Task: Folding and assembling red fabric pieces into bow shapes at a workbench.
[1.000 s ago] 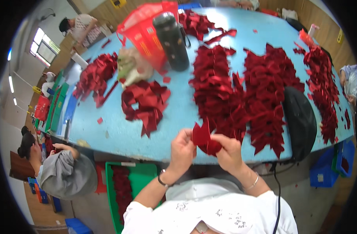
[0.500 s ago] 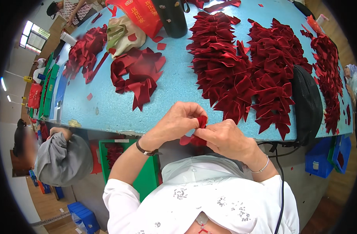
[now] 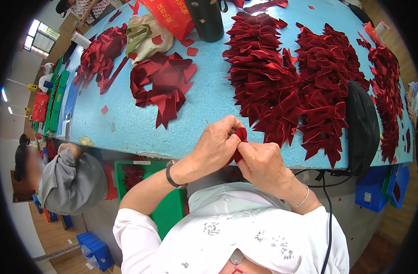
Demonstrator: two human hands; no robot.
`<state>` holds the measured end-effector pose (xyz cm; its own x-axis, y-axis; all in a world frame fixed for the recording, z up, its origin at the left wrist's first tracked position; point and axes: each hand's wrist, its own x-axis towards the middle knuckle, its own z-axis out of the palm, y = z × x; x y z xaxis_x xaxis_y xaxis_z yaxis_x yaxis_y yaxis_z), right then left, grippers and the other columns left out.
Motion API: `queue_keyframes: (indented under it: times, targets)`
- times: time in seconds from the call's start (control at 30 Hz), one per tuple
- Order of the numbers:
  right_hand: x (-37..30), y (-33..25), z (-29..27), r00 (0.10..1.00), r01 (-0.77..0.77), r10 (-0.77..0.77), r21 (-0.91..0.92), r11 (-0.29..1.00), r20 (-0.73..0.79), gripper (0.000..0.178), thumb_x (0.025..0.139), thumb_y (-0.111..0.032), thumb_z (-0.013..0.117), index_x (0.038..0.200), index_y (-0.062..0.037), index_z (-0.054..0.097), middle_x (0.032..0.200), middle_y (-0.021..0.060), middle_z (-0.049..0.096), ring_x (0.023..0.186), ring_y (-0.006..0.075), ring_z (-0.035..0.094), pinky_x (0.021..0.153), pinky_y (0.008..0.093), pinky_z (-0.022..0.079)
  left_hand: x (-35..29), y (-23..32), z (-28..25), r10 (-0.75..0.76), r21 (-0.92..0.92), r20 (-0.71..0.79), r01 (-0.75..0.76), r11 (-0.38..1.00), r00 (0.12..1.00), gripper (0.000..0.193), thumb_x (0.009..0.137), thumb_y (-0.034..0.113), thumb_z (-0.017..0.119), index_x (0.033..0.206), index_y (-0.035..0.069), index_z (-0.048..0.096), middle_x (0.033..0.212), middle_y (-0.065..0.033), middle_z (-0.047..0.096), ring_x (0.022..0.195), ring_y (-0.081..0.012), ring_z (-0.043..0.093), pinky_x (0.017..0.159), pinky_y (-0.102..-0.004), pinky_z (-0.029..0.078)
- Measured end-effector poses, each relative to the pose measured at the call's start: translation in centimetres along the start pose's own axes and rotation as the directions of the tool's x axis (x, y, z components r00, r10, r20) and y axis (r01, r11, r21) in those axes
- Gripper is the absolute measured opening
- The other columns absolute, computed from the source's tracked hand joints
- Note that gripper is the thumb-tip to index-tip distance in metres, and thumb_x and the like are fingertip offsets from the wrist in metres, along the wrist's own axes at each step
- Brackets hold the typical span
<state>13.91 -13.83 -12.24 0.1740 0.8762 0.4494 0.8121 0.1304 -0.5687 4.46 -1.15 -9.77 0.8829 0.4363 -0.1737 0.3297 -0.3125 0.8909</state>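
Both hands meet at the near edge of the counter point(image 3: 126, 128): the left hand point(image 3: 216, 146) and right hand point(image 3: 263, 162) have their fingers closed on a small red ribbon point(image 3: 240, 137), which runs roughly up and down between them, its top end poking out above the fingers. A red bag point(image 3: 170, 16) with yellow print and a dark bottle point(image 3: 208, 18) stand at the far side. The counter is pale blue, strewn with red bows point(image 3: 286, 77); green crates point(image 3: 165, 210) sit on the wooden floor below.
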Motion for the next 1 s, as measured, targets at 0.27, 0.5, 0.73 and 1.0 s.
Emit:
queue_keyframes:
  times: [0.27,0.5,0.73,1.0]
  targets:
    - [-1.1,1.4,0.8,0.968,0.046,0.105,0.568,0.822,-0.23,0.014,0.079,-0.001,0.059,0.092,0.0021,0.061,0.065,0.0079,0.062,0.049,0.0136,0.054,0.043,0.0269,0.041,-1.9,-2.6,3.0,-0.028,-0.497,-0.238,-0.097,0.862,0.971,0.008,0.085,0.0,0.047,0.093,-0.001,0.049,0.079,-0.0009,0.057,0.062,-0.0061,0.05,0.054,-0.0211,0.042]
    - [-1.5,0.6,1.8,0.792,-0.133,0.578,0.869,0.477,-0.196,0.021,0.094,-0.018,0.052,0.092,0.0004,0.061,0.061,-0.0014,0.054,0.047,0.0027,0.042,0.039,0.0194,0.031,-3.4,-3.2,4.0,-0.081,-0.654,-0.367,-0.195,0.731,0.927,0.007,0.092,0.007,0.051,0.094,0.0,0.049,0.079,-0.0008,0.053,0.066,-0.0047,0.049,0.057,-0.0174,0.041]
    - [-1.3,-0.2,2.2,0.698,-0.221,0.716,0.939,0.262,-0.035,0.025,0.095,-0.023,0.051,0.088,-0.0013,0.061,0.058,-0.0037,0.048,0.044,0.0018,0.037,0.038,0.019,0.027,-4.4,-1.8,4.3,-0.056,-0.568,-0.535,-0.31,0.762,0.843,0.006,0.088,0.005,0.051,0.09,-0.001,0.05,0.085,-0.0053,0.054,0.066,-0.0045,0.047,0.058,-0.017,0.04]
    - [-1.2,0.6,3.6,0.726,-0.209,0.613,0.749,0.629,-0.313,0.02,0.094,-0.015,0.051,0.09,0.0015,0.062,0.065,-0.0018,0.056,0.056,0.0025,0.045,0.048,0.0187,0.036,-5.9,-1.6,4.6,-0.102,-0.636,-0.438,-0.227,0.737,0.893,0.009,0.084,0.008,0.05,0.084,-0.001,0.053,0.085,-0.0061,0.056,0.065,-0.0046,0.048,0.058,-0.017,0.04]
